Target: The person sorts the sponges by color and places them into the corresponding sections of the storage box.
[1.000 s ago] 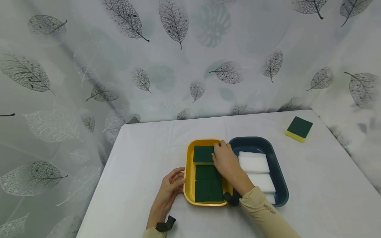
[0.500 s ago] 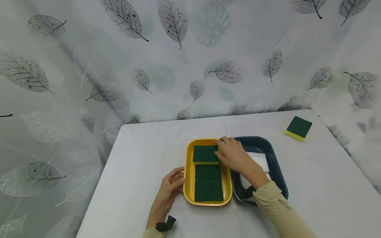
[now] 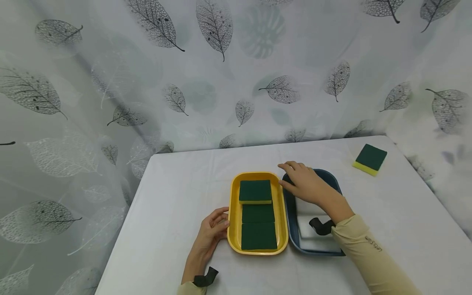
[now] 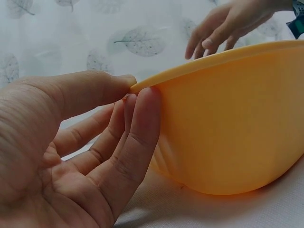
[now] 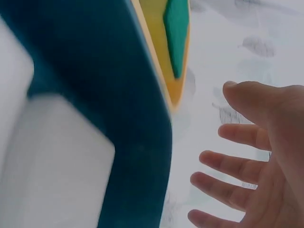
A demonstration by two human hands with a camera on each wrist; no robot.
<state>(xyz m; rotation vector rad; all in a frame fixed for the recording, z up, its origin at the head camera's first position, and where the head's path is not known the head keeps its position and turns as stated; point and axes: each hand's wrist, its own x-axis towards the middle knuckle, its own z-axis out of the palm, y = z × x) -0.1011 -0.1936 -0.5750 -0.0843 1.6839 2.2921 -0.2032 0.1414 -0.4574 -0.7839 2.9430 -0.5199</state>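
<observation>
My left hand [image 3: 211, 230] pinches the left rim of a yellow tray [image 3: 281, 237]. In the left wrist view the thumb lies on top of the rim and the fingers are underneath. Green-and-yellow scouring sponges lie in that tray: a far sponge [image 3: 255, 191], which sits higher, a middle sponge [image 3: 257, 213] and a near sponge [image 3: 259, 236]. My right hand [image 3: 306, 183] hovers over the far end of a dark blue tray [image 3: 291, 213], holding nothing. Its fingers [image 5: 237, 166] are spread in the right wrist view. White sponges [image 3: 306, 229] fill the blue tray, partly hidden by the right arm.
A single green-and-yellow scouring sponge [image 3: 370, 158] lies at the far right of the white table [image 3: 184, 188]. The two trays stand side by side, the yellow one left of the blue. A leaf-print curtain [image 3: 206, 102] hangs behind the table.
My right hand has come off the far sponge in the yellow tray and moved right, over the blue tray. The left hand and both trays have stayed in place.
</observation>
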